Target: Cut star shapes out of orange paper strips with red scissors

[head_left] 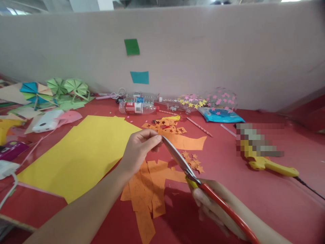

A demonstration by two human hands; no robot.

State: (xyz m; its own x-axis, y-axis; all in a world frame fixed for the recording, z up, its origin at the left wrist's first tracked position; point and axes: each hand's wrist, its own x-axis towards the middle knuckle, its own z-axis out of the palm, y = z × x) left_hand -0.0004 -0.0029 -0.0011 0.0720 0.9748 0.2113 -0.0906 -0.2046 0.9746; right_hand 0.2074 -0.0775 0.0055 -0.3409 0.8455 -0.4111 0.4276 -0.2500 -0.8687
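Observation:
My right hand (pixel 215 203) is wrapped round a pair of scissors (pixel 177 157) with a red handle, a bit of yellow showing near the pivot. The blades point up and left, and their tip reaches the fingertips of my left hand (pixel 143 147). Those fingers are pinched together; whatever is between them is hidden or too small to name. Below the blades lie overlapping orange paper strips (pixel 157 193). A small pile of cut orange stars (pixel 194 162) rests just right of the blades. Behind my left hand are a wavy orange strip (pixel 190 141) and punched orange scraps (pixel 167 127).
Large yellow sheets (pixel 81 156) cover the left of the red table. A yellow glue gun (pixel 274 166) with a cord lies at the right. Plastic bottles (pixel 138 107), a blue packet (pixel 223 116) and folded paper umbrellas (pixel 37 93) line the back, before a pale partition (pixel 203 51).

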